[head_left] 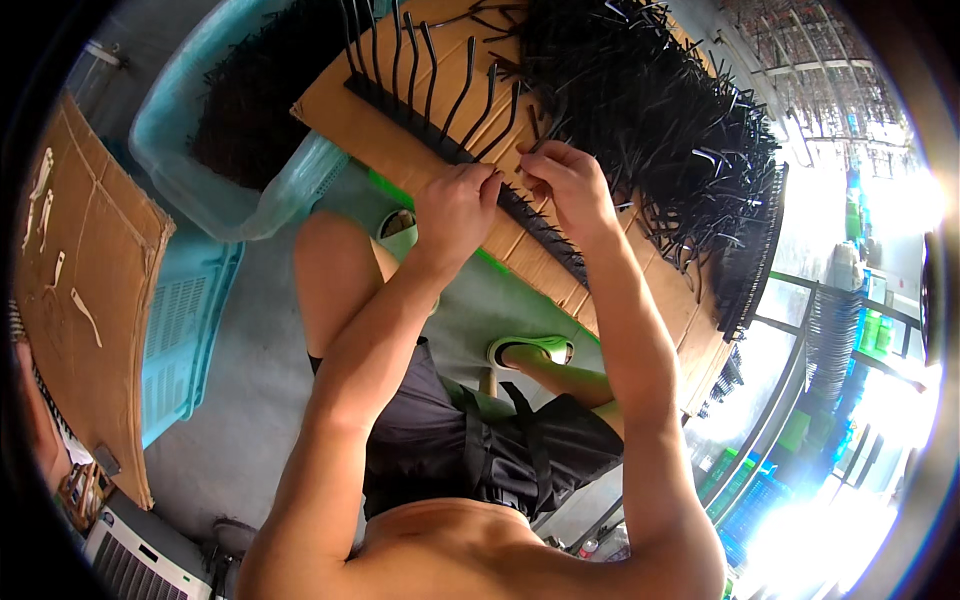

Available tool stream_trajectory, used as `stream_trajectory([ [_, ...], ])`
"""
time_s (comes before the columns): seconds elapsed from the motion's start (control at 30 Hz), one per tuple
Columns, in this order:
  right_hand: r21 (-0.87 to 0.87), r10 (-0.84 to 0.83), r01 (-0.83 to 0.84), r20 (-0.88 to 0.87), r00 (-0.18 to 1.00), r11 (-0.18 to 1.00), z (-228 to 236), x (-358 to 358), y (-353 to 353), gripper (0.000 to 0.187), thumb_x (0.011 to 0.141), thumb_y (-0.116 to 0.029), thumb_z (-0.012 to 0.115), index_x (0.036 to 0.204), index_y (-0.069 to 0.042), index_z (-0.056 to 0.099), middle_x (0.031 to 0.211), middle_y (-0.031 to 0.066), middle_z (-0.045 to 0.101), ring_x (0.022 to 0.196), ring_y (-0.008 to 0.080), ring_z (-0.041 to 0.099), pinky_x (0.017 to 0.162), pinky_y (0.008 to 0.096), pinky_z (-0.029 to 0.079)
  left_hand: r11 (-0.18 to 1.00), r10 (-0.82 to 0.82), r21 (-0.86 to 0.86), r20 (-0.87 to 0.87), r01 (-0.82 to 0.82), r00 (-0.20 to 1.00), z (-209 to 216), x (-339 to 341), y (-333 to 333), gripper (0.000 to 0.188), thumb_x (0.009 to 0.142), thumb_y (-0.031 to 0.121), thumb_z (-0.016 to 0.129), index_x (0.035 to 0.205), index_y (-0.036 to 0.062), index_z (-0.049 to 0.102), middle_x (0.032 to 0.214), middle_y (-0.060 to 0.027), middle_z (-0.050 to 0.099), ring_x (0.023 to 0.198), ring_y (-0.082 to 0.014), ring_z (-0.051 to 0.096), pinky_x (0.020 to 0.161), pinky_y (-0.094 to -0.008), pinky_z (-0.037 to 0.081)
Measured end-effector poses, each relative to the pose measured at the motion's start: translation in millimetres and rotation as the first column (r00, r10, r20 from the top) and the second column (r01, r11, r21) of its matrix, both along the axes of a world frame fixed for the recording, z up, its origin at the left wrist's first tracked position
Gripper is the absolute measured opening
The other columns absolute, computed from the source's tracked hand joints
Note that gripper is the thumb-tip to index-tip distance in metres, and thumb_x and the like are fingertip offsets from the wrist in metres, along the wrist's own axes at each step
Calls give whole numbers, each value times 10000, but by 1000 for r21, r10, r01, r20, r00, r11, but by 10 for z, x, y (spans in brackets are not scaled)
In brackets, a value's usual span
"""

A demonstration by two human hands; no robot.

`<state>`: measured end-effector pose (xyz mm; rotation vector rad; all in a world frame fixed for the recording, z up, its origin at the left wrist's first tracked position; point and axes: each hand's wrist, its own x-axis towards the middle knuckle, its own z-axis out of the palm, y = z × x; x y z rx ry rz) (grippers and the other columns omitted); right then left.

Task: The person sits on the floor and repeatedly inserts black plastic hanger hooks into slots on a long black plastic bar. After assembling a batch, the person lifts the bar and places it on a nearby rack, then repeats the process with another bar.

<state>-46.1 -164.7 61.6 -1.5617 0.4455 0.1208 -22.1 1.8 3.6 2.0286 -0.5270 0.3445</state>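
Observation:
A long black strip point(425, 132) with a row of small spikes lies slantwise along the near edge of the cardboard-covered table. Several thin, curved black pieces point(462, 90), shaped like eyeglass temples, stand upright on its far-left part; the spikes point(545, 228) towards the right are bare. My left hand point(455, 215) is closed at the middle of the strip, fingertips pressed together; whatever they grip is hidden. Just to its right, my right hand point(570, 185) pinches over the strip, and a thin black piece point(545, 133) shows by its fingertips. A big heap of similar black pieces point(640, 110) lies beyond it.
A plastic-lined blue bin point(165, 150) of black pieces stands at the far left. Nearer, a cardboard sheet point(85, 270) with several pale pieces rests on a blue crate point(190, 335). Another spiked strip with black pieces point(755, 265) sits at the table's right end. Shelving stands at right.

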Motion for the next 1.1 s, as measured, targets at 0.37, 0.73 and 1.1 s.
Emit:
stream_trajectory([
  [0.37,-444,23,86,234,972,892,39,-140,388,188,870,-128,684,1007,1,691,829,107,725,758,131,692,691,261,535,999,21,30,74,-24,997,20,7,21,83,818,123,726,797,64,671,728,-126,664,646,-341,644,547,-409,502],
  [0.73,-638,177,91,344,922,764,45,-144,431,172,843,-135,698,971,-20,689,821,164,715,718,269,725,629,326,560,994,-3,106,88,-7,996,25,12,29,95,744,74,729,792,65,648,732,-105,652,685,-322,629,588,-430,504],
  [1.1,-492,375,-320,14,927,810,191,135,145,269,814,-103,660,1074,-48,699,815,147,710,713,193,702,599,342,529,986,69,150,17,-71,997,30,45,95,102,830,152,707,789,71,662,754,-110,669,704,-305,648,598,-410,513],
])
